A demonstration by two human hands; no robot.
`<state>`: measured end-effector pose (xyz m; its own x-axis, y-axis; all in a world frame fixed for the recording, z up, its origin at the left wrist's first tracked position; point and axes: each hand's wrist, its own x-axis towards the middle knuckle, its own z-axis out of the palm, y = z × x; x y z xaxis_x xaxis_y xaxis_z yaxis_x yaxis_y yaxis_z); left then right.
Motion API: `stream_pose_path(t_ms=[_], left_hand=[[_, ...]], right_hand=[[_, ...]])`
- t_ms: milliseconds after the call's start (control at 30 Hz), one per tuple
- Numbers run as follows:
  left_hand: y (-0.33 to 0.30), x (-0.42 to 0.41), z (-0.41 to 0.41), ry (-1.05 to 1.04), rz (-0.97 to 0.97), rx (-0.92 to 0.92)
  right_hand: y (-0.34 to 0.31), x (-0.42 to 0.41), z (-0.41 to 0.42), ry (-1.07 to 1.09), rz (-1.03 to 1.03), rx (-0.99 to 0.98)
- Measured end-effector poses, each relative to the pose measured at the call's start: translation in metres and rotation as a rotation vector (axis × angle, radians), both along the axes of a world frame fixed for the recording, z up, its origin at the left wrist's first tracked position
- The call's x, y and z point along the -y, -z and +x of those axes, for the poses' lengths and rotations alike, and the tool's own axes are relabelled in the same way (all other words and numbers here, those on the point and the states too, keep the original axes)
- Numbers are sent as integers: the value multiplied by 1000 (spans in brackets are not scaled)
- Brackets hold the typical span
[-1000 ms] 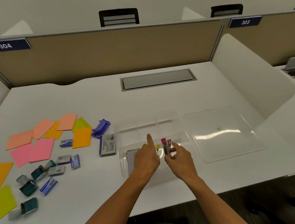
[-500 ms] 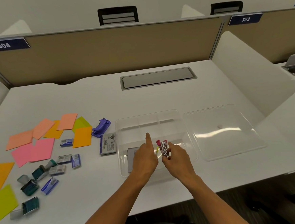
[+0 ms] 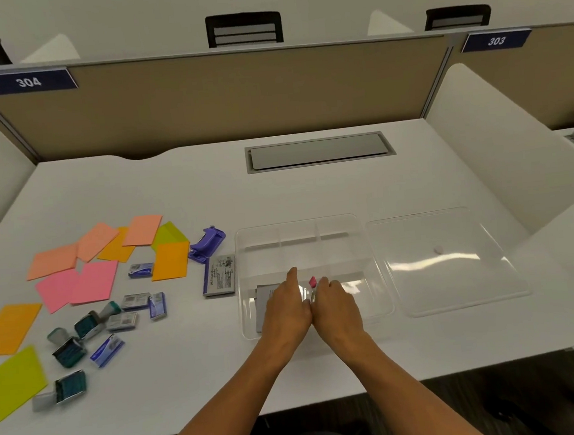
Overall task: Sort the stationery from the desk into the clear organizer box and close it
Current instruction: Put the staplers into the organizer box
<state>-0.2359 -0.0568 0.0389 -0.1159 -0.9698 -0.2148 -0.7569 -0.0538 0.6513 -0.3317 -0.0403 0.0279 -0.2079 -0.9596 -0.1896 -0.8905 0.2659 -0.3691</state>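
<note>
The clear organizer box (image 3: 297,230) sits mid-desk, its loose clear lid (image 3: 450,259) lying flat to the right. Both my hands are inside the box's near compartment, side by side and touching. My right hand (image 3: 337,307) pinches a small bundle of highlighters or markers (image 3: 312,284) with a pink tip showing. My left hand (image 3: 285,306) has its index finger stretched forward beside that bundle; its other fingers are curled. A grey flat pack (image 3: 262,296) lies in the box's left end. Coloured paper notes (image 3: 93,280), staple boxes (image 3: 140,270) and teal stamps (image 3: 67,351) lie on the left.
A purple hole punch (image 3: 208,244) and a grey-purple booklet (image 3: 219,274) lie just left of the box. A grey cable hatch (image 3: 318,151) is set in the desk behind it. White side panels and a beige partition enclose the desk.
Both hands have sunk lower into the box and drawn together; the pink-tipped bundle has dropped from upright above the rim to low in the compartment.
</note>
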Motion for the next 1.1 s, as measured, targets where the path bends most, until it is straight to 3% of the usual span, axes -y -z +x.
stream_pose_path(t_ms=[500, 700, 900, 1100], left_hand=[[3, 2, 5, 33, 4, 21], [2, 0, 11, 30, -9, -125], [1, 2, 27, 18, -102, -182], [-2, 3, 47, -45, -169, -125]], right_hand=[[1, 1, 8, -84, 54, -47], [-8, 2, 5, -133, -18, -71], [-15, 8, 7, -131, -74, 114], [-21, 16, 22, -152, -186, 351]])
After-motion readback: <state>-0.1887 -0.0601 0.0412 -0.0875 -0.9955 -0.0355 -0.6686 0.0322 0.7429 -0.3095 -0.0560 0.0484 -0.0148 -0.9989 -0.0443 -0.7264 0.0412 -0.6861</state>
